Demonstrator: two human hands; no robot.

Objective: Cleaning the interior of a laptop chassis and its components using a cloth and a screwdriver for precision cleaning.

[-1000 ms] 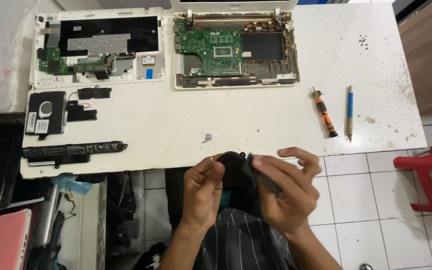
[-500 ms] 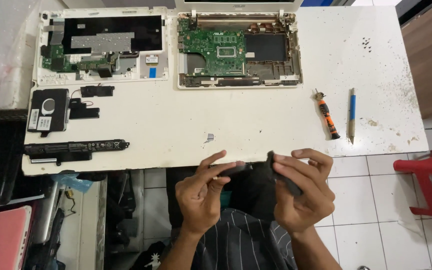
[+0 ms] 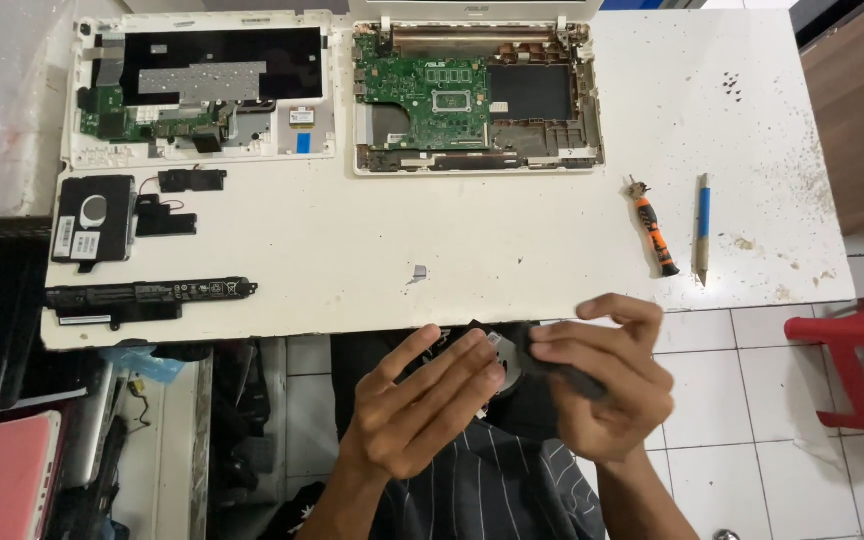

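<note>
Below the front edge of the white table [image 3: 512, 250], both my hands hold a small black cooling fan [image 3: 512, 355] over my lap. My left hand [image 3: 417, 405] supports it from the left with the fingers spread along its edge. My right hand [image 3: 607, 385] pinches its right side; much of the fan is hidden by the fingers. On the table lie an opened laptop base with a green motherboard [image 3: 477, 95] and a white keyboard cover turned inside up [image 3: 202, 90].
An orange-handled screwdriver [image 3: 654, 228] and a blue-banded stick tool [image 3: 702, 228] lie at the right. A black drive [image 3: 92, 218], two small speakers [image 3: 177, 198] and a long black battery [image 3: 147, 297] lie at the left. A red stool [image 3: 857, 370] stands to the right on the tiled floor.
My hands have turned the fan and shifted slightly right; the left fingers have spread out along it. Things on the table have stayed put.
</note>
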